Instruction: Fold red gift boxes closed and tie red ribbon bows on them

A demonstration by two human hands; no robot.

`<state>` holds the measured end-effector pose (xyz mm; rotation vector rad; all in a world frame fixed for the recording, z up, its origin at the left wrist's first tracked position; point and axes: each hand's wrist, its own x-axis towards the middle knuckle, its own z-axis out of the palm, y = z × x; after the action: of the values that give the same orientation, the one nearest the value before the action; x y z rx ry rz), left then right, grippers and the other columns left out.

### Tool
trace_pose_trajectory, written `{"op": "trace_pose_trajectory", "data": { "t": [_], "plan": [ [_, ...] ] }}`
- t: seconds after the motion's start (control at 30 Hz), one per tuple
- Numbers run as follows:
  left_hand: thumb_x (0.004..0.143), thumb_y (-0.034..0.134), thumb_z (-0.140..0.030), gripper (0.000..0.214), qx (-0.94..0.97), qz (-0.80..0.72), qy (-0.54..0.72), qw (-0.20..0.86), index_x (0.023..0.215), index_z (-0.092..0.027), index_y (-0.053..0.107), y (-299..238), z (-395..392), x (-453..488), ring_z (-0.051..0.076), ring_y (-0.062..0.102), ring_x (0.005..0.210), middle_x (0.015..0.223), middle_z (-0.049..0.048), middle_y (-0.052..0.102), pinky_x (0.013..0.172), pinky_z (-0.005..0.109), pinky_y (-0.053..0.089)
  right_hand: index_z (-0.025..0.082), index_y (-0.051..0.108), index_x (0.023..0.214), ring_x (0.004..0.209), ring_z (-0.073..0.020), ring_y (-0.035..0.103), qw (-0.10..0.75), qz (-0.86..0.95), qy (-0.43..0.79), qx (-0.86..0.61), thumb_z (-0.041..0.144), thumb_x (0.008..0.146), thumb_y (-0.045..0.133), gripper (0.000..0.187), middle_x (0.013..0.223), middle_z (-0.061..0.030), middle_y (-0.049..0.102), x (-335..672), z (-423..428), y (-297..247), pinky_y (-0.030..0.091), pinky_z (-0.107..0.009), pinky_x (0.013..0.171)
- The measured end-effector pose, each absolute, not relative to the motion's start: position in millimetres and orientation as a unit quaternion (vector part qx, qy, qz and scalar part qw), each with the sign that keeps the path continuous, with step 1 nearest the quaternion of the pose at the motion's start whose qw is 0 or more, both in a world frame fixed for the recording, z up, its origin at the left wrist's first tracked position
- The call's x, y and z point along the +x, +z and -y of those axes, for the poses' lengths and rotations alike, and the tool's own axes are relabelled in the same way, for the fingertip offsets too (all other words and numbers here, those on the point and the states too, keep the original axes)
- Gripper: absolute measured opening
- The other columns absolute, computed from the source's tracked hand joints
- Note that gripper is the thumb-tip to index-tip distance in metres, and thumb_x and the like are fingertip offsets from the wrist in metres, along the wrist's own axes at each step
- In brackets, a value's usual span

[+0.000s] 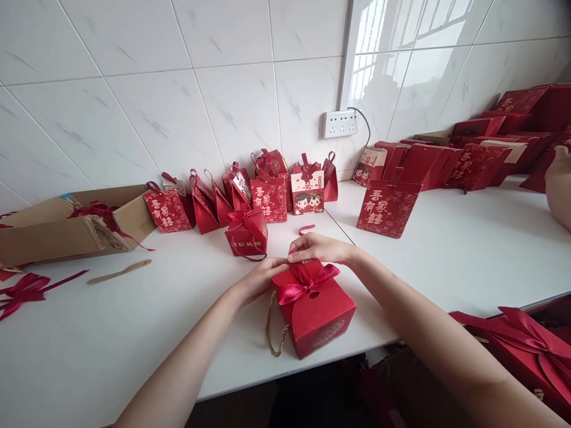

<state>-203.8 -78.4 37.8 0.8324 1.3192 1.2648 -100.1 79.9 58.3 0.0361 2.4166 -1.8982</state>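
A red gift box (pixel 317 318) with a red satin ribbon bow (pixel 307 283) on top sits near the front edge of the white table (pixel 134 333). A gold rope handle (pixel 271 330) hangs at its left side. My left hand (pixel 261 278) rests at the box's back left corner, fingers pinched together on the ribbon end. My right hand (pixel 317 248) is just behind the box, fingers curled and pinching the ribbon too. Both hands meet above the box's far edge.
Several small red gift bags (pixel 267 196) stand along the tiled wall, one closer (pixel 247 233). An open cardboard box (pixel 66 229) and loose red ribbons (pixel 27 288) lie left. Flat red bags (pixel 468 160) pile at right, another (pixel 387 209) standing. A wall socket (pixel 340 123) is behind.
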Motion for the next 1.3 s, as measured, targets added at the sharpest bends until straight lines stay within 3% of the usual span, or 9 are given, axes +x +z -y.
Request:
{"op": "trace_pose_trajectory", "data": {
  "t": [0.27,0.57,0.7,0.8,0.9,1.03,1.1,1.3],
  "plan": [
    [0.065,0.073,-0.052,0.044,0.348,-0.609,0.49,0.518,0.079,-0.011,0.067,36,78,-204,0.014,0.054,0.062,0.072,0.0036,0.065,0.061,0.026,0.037,0.013,0.064,0.073,0.059,-0.0082,0.049,0.016,-0.77,-0.637,0.016,0.046,0.065,0.075,0.036,0.063,0.0022,0.057,-100,-83,57,0.039,-0.021,0.057],
    [0.059,0.076,-0.029,0.029,0.375,-0.611,0.491,0.496,0.07,-0.015,0.053,36,78,-205,0.01,0.049,0.063,0.068,-0.0034,0.056,0.06,0.023,0.035,0.014,0.063,0.073,0.055,-0.0066,0.047,0.123,-0.781,-0.613,-0.012,0.033,0.071,0.067,0.02,0.063,0.0037,0.057,-101,-83,51,0.036,-0.02,0.052],
    [0.063,0.072,-0.024,0.024,0.409,-0.582,0.57,0.412,0.072,-0.017,0.051,44,83,-211,0.011,0.049,0.069,0.072,-0.0032,0.053,0.064,0.023,0.038,0.014,0.059,0.069,0.049,-0.0046,0.04,0.147,-0.791,-0.594,-0.009,0.025,0.072,0.062,0.012,0.057,0.0061,0.05,-98,-82,57,0.03,-0.019,0.047],
    [0.065,0.069,-0.021,0.016,0.451,-0.52,0.611,0.391,0.079,-0.017,0.062,52,89,-215,0.015,0.054,0.083,0.084,0.0024,0.058,0.072,0.026,0.043,0.014,0.057,0.068,0.048,-0.0046,0.037,0.152,-0.801,-0.579,-0.003,0.022,0.071,0.058,0.008,0.055,0.007,0.046,-96,-80,62,0.028,-0.019,0.045],
    [0.071,0.063,-0.027,0.027,0.515,-0.457,0.561,0.46,0.095,-0.017,0.071,58,94,-218,0.026,0.053,0.11,0.113,0.0108,0.061,0.088,0.035,0.043,0.014,0.053,0.062,0.047,-0.0039,0.034,0.142,-0.797,-0.587,-0.011,0.021,0.068,0.057,0.01,0.051,0.0082,0.042,-95,-79,62,0.027,-0.019,0.045],
    [0.074,0.063,-0.03,0.045,0.587,-0.442,0.449,0.508,0.118,-0.021,0.064,63,98,-222,0.032,0.033,0.135,0.138,0.0093,0.05,0.11,0.044,0.026,0.013,0.057,0.067,0.049,-0.0046,0.037,0.16,-0.794,-0.587,-0.007,0.022,0.063,0.058,0.01,0.053,0.0076,0.046,-97,-80,60,0.028,-0.019,0.045],
    [0.074,0.067,-0.031,0.053,0.607,-0.444,0.412,0.514,0.126,-0.023,0.059,65,100,-225,0.032,0.029,0.138,0.143,0.0082,0.045,0.112,0.043,0.024,0.013,0.058,0.068,0.05,-0.005,0.039,0.166,-0.795,-0.583,-0.01,0.022,0.062,0.059,0.011,0.053,0.0072,0.047,-97,-81,59,0.029,-0.019,0.046],
    [0.074,0.072,-0.031,0.059,0.605,-0.455,0.386,0.528,0.13,-0.024,0.054,66,103,-229,0.031,0.041,0.131,0.139,0.0108,0.049,0.106,0.04,0.035,0.012,0.059,0.07,0.051,-0.0052,0.042,0.176,-0.808,-0.563,-0.002,0.023,0.065,0.061,0.012,0.057,0.0052,0.054,-97,-82,59,0.032,-0.018,0.047]
  ]
}}
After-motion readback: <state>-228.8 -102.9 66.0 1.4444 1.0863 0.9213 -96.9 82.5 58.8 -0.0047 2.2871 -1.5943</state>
